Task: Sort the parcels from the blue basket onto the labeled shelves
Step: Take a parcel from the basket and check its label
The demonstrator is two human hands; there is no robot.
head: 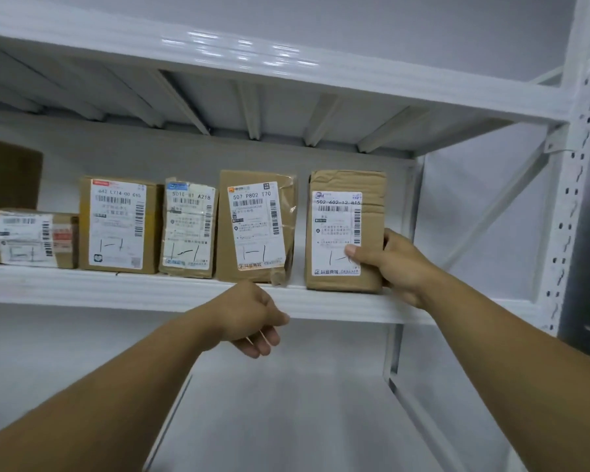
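Note:
A brown cardboard parcel [346, 219] with a white label marked "1-1" stands upright at the right end of the white shelf [171, 294]. My right hand [392, 264] grips its lower right side, thumb on the label and fingers behind. My left hand [252, 318] hangs in front of the shelf's front edge, fingers loosely curled, holding nothing. Left of the held parcel several more labelled parcels stand in a row, the nearest being a taped brown one [256, 226]. The blue basket is out of view.
A white upper shelf [286, 76] runs overhead. The rack's perforated upright post [579, 199] stands at the right. Free shelf space lies between the held parcel and the post. A lower shelf [286, 420] lies below my arms. A dark box [9, 172] sits far left.

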